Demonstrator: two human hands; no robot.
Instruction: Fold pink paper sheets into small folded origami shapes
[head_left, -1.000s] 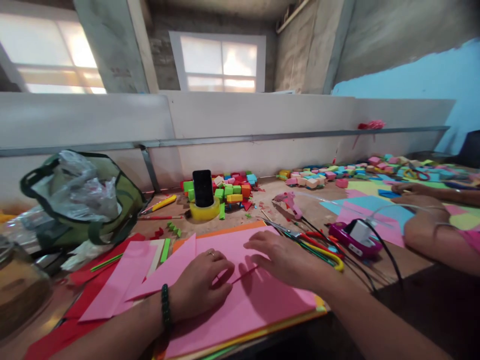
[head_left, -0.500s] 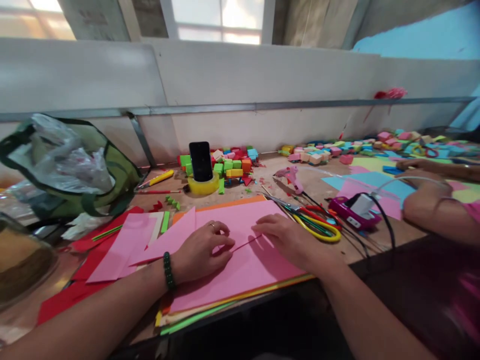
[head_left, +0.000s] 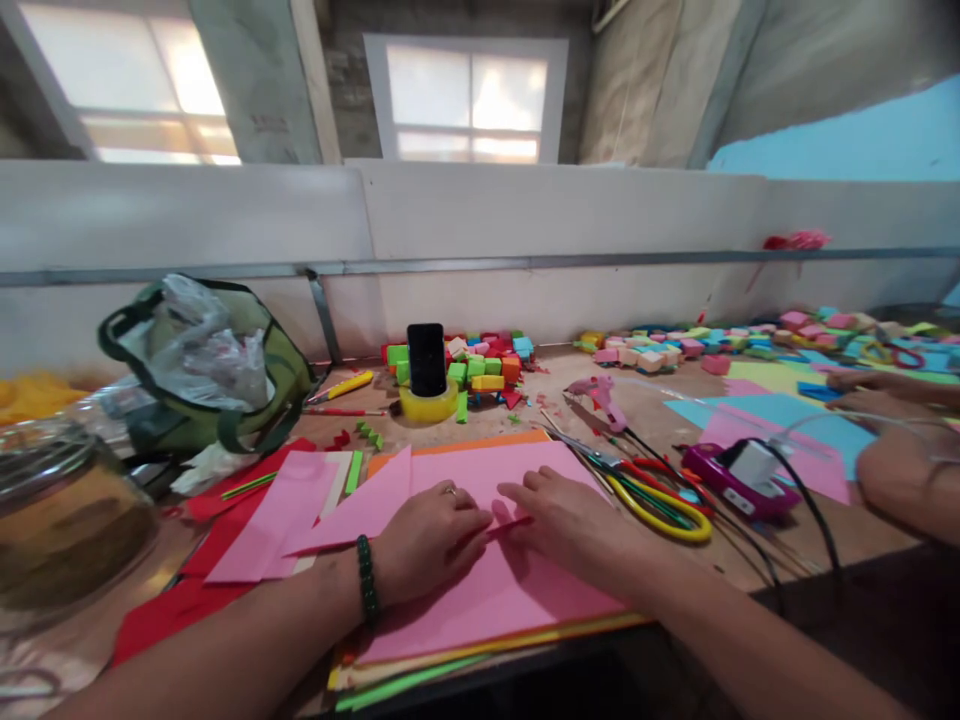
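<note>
A stack of coloured paper with a large pink sheet (head_left: 480,610) on top lies in front of me. Over it, my left hand (head_left: 431,540), with a ring and a green bead bracelet, has its fingers bent and closed on a small pink paper strip (head_left: 504,522). My right hand (head_left: 559,515) pinches the strip's other side, its fingertips close to the left ones. The strip is partly hidden by the fingers. A folded pink piece (head_left: 367,505) rests at the stack's left side.
Scissors with yellow handles (head_left: 664,515), a pink glue gun (head_left: 596,397) and a purple power socket (head_left: 739,480) lie to the right. A phone (head_left: 427,360) stands in yellow tape. A green bag (head_left: 281,375) and jar (head_left: 67,520) are left. Another person's arm (head_left: 907,485) is far right.
The camera view has tilted up and shifted left, so things appear lower and further right. My hands have come closer together, and my right fingers have closed on the strip.
</note>
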